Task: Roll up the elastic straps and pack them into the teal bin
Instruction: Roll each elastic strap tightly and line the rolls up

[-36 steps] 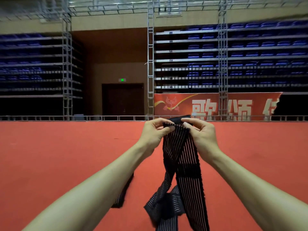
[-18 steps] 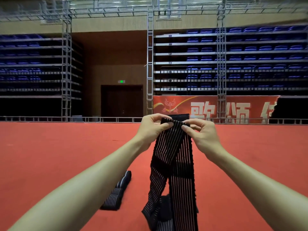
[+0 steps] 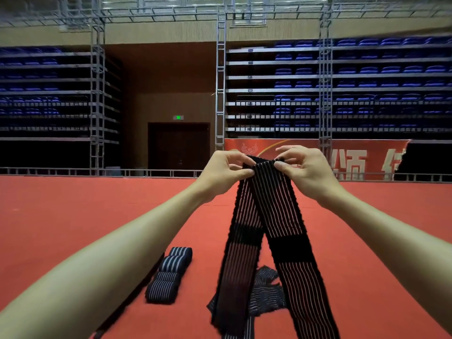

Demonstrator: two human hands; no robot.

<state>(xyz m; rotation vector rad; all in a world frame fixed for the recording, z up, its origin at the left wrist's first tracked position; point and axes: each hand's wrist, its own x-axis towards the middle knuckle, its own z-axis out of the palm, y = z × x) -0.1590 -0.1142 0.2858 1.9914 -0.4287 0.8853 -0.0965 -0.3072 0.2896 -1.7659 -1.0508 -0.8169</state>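
- The elastic strap point(image 3: 281, 211) is hanging in the centre of the frame. It is folded over at its top, so 2 lengths are dropping away from the fold in an inverted V toward the lower edge.
- It is showing as black webbing with thin pale stripes running lengthwise and slightly fuzzy edges. Each length is carrying 1 plain black band across it about halfway down.
- The left hand point(image 3: 220, 172) is pinching the left corner of the fold between thumb and curled fingers.
- The right hand point(image 3: 308, 172) is pinching the right corner in the same way, and both hands are sitting in front of the red banner point(image 3: 354, 162).
- The left length is reaching down in front of a loose heap of striped strap point(image 3: 266, 287) lying on the red floor point(image 3: 73, 216). The right length is running out of the bottom of the frame.
- A short row of rolled straps point(image 3: 168, 277) is lying on the floor in the lower middle, just right of the left forearm.
- Compared with 0.5 s ago, the 2 lengths are spreading apart, where before they were hanging nearly one over the other.
- The hands are holding the same pinch on the fold as then. The rolls, hidden behind the left forearm 1.0 s ago, are now showing in full.
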